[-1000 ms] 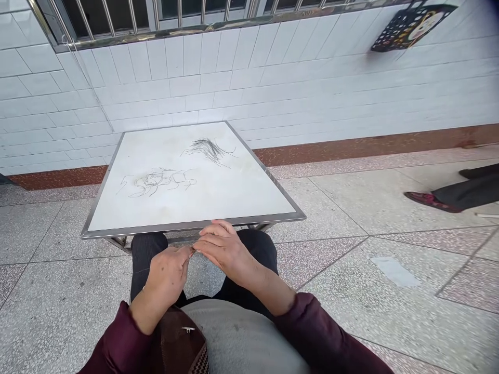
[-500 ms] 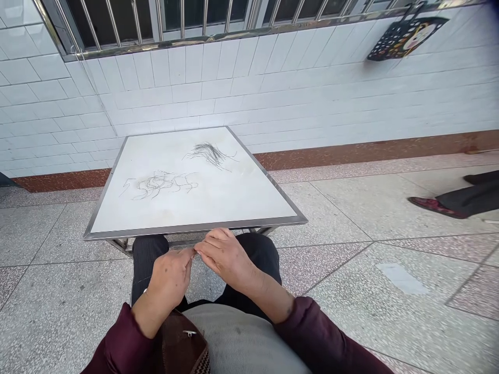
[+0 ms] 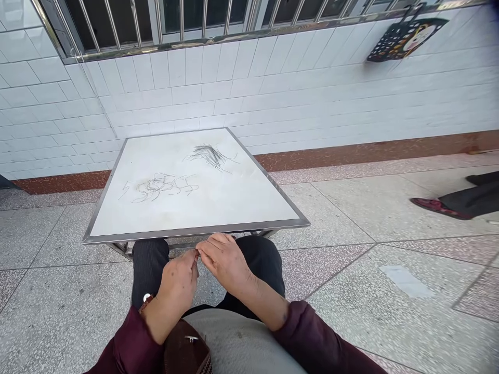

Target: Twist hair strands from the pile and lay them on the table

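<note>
My left hand [image 3: 178, 278] and my right hand [image 3: 224, 261] meet over my lap, just below the near edge of a white-topped table [image 3: 234, 208]. Both are closed, with thumbs and fingertips pinched together and touching each other. Whatever lies between the fingertips is too small or too hidden to make out. On the tabletop lie two groups of thin dark strands. One is a denser, straighter bunch of strands [image 3: 210, 154] toward the back; the other is a loose, curly tangle of strands [image 3: 159, 185] at the left.
A brown bag [image 3: 185, 345] rests against my body. Behind the table is a white tiled wall [image 3: 187, 93] with a barred window above. A patterned bag [image 3: 405, 39] hangs at the upper right. Another person's shoe [image 3: 438, 208] and a pale sheet [image 3: 406, 280] are on the floor.
My left hand and forearm have shifted slightly to the right, with the fingertips still together. The strands on the table look the same.
</note>
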